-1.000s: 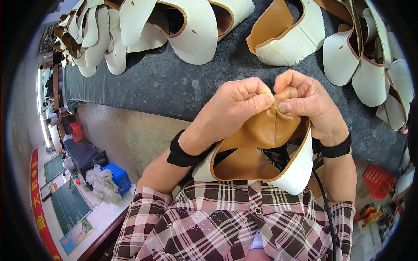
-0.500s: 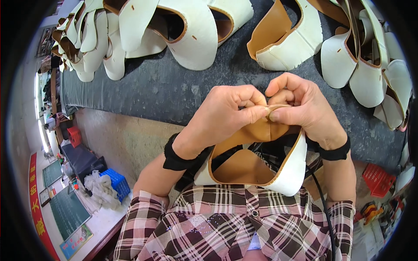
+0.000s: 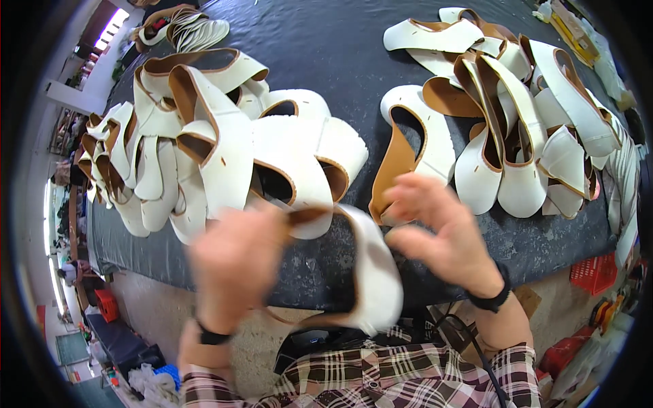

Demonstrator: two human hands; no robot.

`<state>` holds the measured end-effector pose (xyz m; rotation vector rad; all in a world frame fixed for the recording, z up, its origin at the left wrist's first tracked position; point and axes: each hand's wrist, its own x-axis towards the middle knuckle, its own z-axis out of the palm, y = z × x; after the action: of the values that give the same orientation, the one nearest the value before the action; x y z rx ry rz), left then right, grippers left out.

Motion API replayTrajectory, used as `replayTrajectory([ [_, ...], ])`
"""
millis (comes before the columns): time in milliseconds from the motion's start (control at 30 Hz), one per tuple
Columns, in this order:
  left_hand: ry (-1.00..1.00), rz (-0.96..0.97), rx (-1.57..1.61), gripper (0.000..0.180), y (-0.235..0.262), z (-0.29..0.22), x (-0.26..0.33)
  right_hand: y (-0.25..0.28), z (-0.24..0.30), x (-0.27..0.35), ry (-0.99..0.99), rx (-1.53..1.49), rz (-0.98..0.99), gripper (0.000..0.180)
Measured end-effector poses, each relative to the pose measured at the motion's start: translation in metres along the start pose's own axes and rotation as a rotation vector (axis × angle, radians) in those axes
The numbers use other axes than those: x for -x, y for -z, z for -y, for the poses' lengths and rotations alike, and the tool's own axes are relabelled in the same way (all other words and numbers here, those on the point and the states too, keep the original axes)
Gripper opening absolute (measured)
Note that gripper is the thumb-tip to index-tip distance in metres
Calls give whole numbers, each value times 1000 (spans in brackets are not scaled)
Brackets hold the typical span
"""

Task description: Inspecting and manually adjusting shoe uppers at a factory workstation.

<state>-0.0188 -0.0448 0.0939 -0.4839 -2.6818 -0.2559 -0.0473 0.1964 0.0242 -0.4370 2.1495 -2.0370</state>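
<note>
My left hand (image 3: 235, 262), smeared by motion, grips a white shoe upper (image 3: 379, 275) with tan lining by one end. Its loop hangs out to the right, between my two arms and in front of my shirt. My right hand (image 3: 439, 234) is open, fingers spread, with nothing in it. Just beyond its fingers lies another shoe upper (image 3: 439, 139) on the dark table, tan inside facing left. Whether the fingertips touch that one, I cannot tell. A black band circles each wrist.
A pile of white uppers (image 3: 231, 156) covers the table's left side; another pile (image 3: 520, 136) lies at right. The dark-covered table (image 3: 333, 41) reaches far back. At far left a person handles a stack of pieces (image 3: 197, 30). Red baskets (image 3: 593, 273) stand below the table's edge.
My hands, together on one upper before, have parted. The left carries it leftward; the right has let go and opened toward the upper on the table. The view has tilted up.
</note>
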Motion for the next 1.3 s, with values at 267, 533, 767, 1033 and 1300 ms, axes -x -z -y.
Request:
replayTrajectory([
  [267, 304, -247, -39, 51, 1, 139, -88, -12, -6, 10, 154, 567, 19, 43],
  [533, -35, -485, -330, 52, -29, 119, -76, 15, -13, -13, 613, 865, 51, 27],
  [767, 141, -591, 675, 43, 5, -25, -20, 6, 55, 18, 491, 479, -21, 32],
  [1033, 483, -162, 1099, 84, -80, -126, 42, 14, 31, 40, -54, -330, 471, 48],
  [1300, 786, -119, 1202, 13, -65, -139, 54, 22, 8, 54, 516, 750, -93, 48],
])
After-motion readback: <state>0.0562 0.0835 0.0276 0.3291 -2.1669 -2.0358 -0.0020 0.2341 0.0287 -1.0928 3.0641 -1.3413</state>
